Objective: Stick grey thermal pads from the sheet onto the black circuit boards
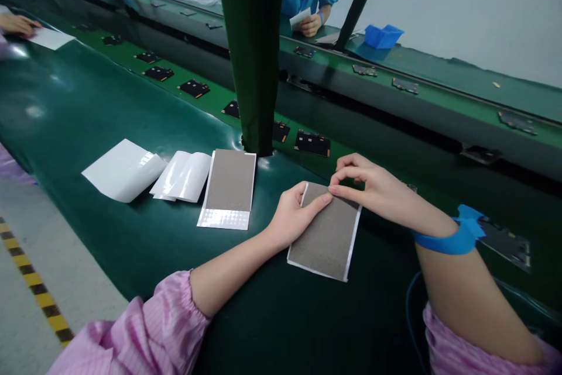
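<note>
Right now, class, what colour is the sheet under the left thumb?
Grey-brown; the sheet shows best in the head view.

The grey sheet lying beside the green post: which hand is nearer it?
Left. The left hand sits right of that grey sheet, not touching it; the right hand is farther right, touching the held sheet.

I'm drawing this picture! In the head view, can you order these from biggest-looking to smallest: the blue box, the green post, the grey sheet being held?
1. Green post
2. Held grey sheet
3. Blue box, though it's farther away
</note>
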`<state>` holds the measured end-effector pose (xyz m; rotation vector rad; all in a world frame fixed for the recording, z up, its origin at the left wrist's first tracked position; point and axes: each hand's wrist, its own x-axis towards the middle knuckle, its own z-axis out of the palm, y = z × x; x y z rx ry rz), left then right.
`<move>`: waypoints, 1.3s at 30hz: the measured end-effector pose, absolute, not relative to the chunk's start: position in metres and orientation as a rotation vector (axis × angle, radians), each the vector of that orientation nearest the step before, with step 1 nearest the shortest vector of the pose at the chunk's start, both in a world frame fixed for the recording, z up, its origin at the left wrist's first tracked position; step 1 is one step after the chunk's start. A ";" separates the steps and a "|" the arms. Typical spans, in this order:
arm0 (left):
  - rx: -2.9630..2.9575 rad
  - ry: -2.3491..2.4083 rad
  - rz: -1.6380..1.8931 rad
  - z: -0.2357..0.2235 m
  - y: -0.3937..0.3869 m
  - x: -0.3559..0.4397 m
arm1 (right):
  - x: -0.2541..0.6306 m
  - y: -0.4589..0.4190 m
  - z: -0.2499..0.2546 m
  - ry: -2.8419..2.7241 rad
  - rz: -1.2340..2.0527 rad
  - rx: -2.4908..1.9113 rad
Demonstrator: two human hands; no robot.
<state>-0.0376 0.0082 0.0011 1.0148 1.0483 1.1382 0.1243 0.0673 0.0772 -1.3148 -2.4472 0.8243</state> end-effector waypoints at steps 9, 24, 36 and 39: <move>0.950 1.034 1.120 0.000 0.008 -0.037 | 0.156 0.130 0.045 -2.183 0.563 -1.484; 1.065 1.105 1.025 0.007 0.007 -0.037 | 0.185 0.209 -0.008 -2.417 0.636 -1.456; 1.073 1.098 1.023 0.007 0.008 -0.037 | 0.207 0.204 -0.006 -2.464 0.635 -1.564; 1.088 1.098 1.025 0.005 0.008 -0.037 | 0.210 0.199 -0.007 -2.406 0.611 -1.570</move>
